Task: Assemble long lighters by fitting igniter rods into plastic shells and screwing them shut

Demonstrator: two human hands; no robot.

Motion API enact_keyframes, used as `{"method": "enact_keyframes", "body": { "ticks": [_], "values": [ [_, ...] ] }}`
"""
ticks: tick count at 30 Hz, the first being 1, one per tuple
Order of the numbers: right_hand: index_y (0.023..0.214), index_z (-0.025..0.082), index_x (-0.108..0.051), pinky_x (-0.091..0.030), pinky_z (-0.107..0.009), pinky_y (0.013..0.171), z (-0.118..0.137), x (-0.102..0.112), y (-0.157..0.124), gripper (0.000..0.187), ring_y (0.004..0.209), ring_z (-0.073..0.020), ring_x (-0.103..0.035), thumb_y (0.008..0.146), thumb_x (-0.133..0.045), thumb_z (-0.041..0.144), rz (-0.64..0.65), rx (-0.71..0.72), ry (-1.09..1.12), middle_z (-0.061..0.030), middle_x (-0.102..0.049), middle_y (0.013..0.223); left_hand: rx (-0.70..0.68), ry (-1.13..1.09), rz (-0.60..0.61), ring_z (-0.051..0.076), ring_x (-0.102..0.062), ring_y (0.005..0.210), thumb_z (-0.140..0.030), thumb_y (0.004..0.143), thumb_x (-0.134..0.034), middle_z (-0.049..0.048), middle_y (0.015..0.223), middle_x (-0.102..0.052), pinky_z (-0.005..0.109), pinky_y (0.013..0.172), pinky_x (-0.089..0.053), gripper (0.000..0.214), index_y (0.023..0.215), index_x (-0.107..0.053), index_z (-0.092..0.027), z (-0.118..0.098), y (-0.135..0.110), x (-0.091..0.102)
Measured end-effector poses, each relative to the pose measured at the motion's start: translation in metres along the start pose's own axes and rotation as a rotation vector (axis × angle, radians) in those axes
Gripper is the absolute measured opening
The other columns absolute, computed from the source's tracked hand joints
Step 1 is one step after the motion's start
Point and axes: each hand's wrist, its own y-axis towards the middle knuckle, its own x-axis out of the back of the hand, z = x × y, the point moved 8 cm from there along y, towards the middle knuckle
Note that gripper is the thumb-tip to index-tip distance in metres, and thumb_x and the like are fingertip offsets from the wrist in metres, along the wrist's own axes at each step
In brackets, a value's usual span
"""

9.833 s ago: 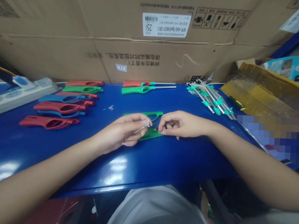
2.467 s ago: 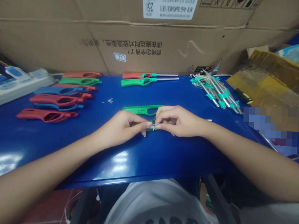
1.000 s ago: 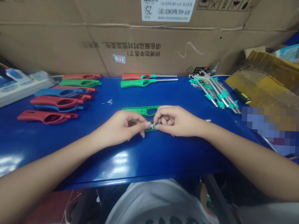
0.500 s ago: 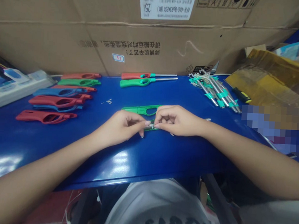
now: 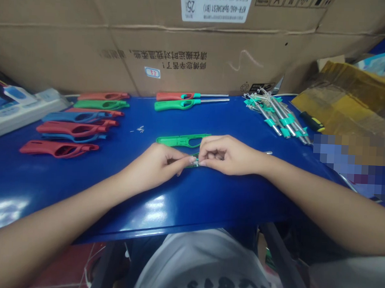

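My left hand [image 5: 164, 162] and my right hand [image 5: 227, 155] meet at the middle of the blue table, thumbs and fingertips pinched almost together. Between and under them lies a green lighter shell half [image 5: 195, 161] with small pale inner parts, mostly covered by my fingers. A metal tube tip [image 5: 268, 152] pokes out beyond my right wrist. Just behind my hands rests another green lighter shell half [image 5: 176, 140], hollow side up. The exact piece in each pinch is too small and hidden to name.
Red, blue and green lighter shells [image 5: 64, 128] lie at left beside a white power strip [image 5: 16, 113]. Tiny metal pins [image 5: 141, 129] lie behind my hands. Two assembled lighters [image 5: 175, 104], metal tubes with teal parts [image 5: 286, 119] and a screwdriver [image 5: 311, 121] lie near a cardboard box [image 5: 120, 45].
My left thumb and fingertips have shifted slightly right, closer to my right fingertips, and the left fingers have curled further under. The right hand stays nearly in place.
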Motion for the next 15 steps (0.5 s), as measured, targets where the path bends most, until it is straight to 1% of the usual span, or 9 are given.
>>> {"method": "enact_keyframes", "body": {
  "ticks": [3,5,8,10,12,15],
  "values": [
    [0.083,0.014,-0.069,-0.043,-0.02,0.06,0.001,0.0,0.001,0.006,0.066,-0.007,-0.051,0.088,-0.065,0.013,0.001,-0.001,-0.008,-0.0007,-0.06,0.085,-0.004,0.02,-0.009,0.008,-0.041,0.049,-0.046,0.096,-0.056,-0.0035,0.052,-0.053,0.022,0.05,-0.031,0.049,0.059,-0.062,-0.015,0.0,0.0,0.001],
    [0.084,0.014,-0.069,-0.043,-0.02,0.059,0.001,0.0,0.001,0.006,0.065,-0.0067,-0.051,0.088,-0.065,0.014,-0.008,-0.016,-0.008,-0.0005,-0.06,0.084,0.0,0.01,-0.02,0.008,-0.042,0.048,-0.047,0.096,-0.058,-0.0033,0.052,-0.056,0.021,0.048,-0.031,0.047,0.061,-0.066,-0.016,0.0,0.001,0.003],
    [0.084,0.014,-0.069,-0.043,-0.02,0.056,-0.004,0.001,0.001,0.005,0.06,-0.0055,-0.052,0.087,-0.068,0.017,-0.039,-0.067,0.021,0.0002,-0.059,0.082,0.028,-0.074,-0.032,0.01,-0.056,0.054,-0.046,0.092,-0.064,-0.0007,0.063,-0.07,0.02,0.052,-0.04,0.035,0.077,-0.076,-0.017,0.002,0.001,0.006],
    [0.085,0.014,-0.07,-0.043,-0.02,0.055,-0.007,0.001,0.001,0.005,0.058,-0.0047,-0.052,0.086,-0.069,0.018,-0.049,-0.098,0.046,0.0002,-0.059,0.083,0.06,-0.148,-0.049,0.013,-0.065,0.062,-0.045,0.088,-0.069,0.0017,0.071,-0.076,0.02,0.058,-0.047,0.029,0.088,-0.079,-0.017,0.003,0.001,0.008],
    [0.087,0.014,-0.071,-0.044,-0.02,0.055,-0.009,0.001,0.0,0.006,0.057,-0.0042,-0.052,0.085,-0.069,0.018,-0.045,-0.11,0.064,-0.0002,-0.06,0.085,0.076,-0.19,-0.076,0.014,-0.068,0.064,-0.042,0.086,-0.071,0.0029,0.074,-0.077,0.02,0.059,-0.049,0.028,0.092,-0.079,-0.016,0.003,0.0,0.011],
    [0.088,0.014,-0.073,-0.043,-0.02,0.054,-0.008,0.001,0.0,0.007,0.058,-0.0042,-0.051,0.085,-0.068,0.019,-0.04,-0.087,0.063,-0.0006,-0.06,0.085,0.065,-0.2,-0.094,0.013,-0.068,0.063,-0.04,0.085,-0.073,0.0034,0.075,-0.078,0.018,0.056,-0.049,0.026,0.091,-0.08,-0.016,0.0,0.001,0.012]
  ]
}}
